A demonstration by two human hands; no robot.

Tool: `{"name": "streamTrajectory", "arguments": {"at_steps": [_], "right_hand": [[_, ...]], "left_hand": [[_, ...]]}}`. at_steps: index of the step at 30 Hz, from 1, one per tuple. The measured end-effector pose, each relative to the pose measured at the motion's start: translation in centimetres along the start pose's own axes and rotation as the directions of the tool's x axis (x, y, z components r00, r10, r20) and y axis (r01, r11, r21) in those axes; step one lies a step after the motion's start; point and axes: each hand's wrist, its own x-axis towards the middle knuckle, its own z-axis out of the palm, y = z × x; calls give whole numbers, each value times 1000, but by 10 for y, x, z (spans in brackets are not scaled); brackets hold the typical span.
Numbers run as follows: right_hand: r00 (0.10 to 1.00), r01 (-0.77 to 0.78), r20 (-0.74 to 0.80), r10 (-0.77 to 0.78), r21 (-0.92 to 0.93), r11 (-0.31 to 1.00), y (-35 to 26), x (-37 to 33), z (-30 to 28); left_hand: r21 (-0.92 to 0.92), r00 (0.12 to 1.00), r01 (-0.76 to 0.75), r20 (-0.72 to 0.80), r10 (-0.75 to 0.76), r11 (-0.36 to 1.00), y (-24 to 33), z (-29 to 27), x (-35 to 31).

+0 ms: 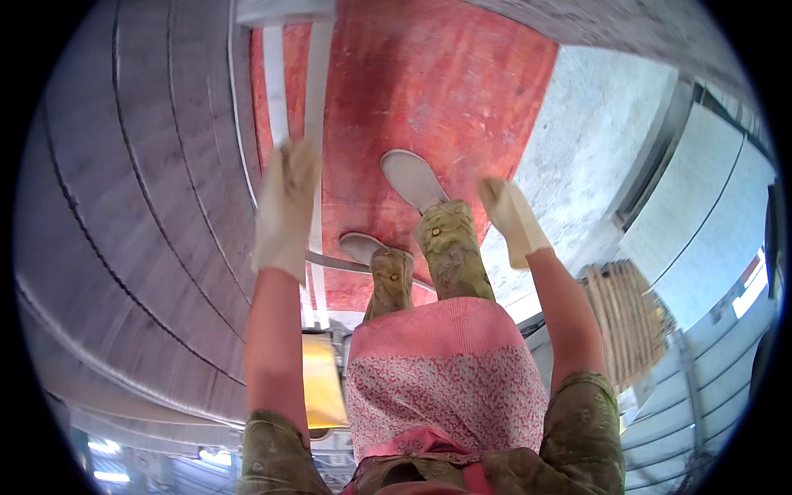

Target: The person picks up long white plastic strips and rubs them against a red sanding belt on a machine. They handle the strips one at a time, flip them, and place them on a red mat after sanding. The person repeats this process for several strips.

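Observation:
My left hand (287, 210), in a pale glove, hangs at the left beside a large grey surface (165, 206) with dark seams. Its fingers look stretched out, and nothing shows in them. On the right, my right hand (511, 219) wears a similar pale glove. Its fingers seem loosely curled, slightly smeared, with no object visible in them. Between my arms are a pink patterned apron (445, 388) and green patterned trouser legs (455, 247). Two light shoes, one (412, 177) ahead of the other (363, 246), are over the red floor (437, 91).
White strips (315, 99) run along the red floor's left side, below a pale block (285, 10). Grey-white floor (577, 157) lies to the right. Beyond it are pale panels (693, 206) and a brown ribbed stack (623, 322). A yellow object (324, 384) shows by my left forearm.

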Motion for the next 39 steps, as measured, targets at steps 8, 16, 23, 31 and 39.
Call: {"name": "streamTrajectory", "arguments": {"at_steps": [8, 16, 23, 31, 39], "right_hand": [[730, -676, 425, 535, 338, 654, 85, -178, 36], [702, -687, 441, 560, 210, 696, 82, -229, 67], [779, -620, 296, 553, 224, 752, 72, -233, 21], [876, -479, 84, 476, 282, 831, -8, -251, -66], [978, -205, -28, 207, 61, 977, 6, -282, -88]], "left_hand": [[890, 926, 267, -132, -353, 370, -65, -103, -112], [863, 959, 179, -45, -281, 472, -67, -34, -166], [801, 984, 116, -10, -180, 587, -22, -12, -232], [747, 990, 130, -68, -120, 651, 7, -64, -338], [621, 995, 71, -104, -8, 780, 0, -135, -433]]}}
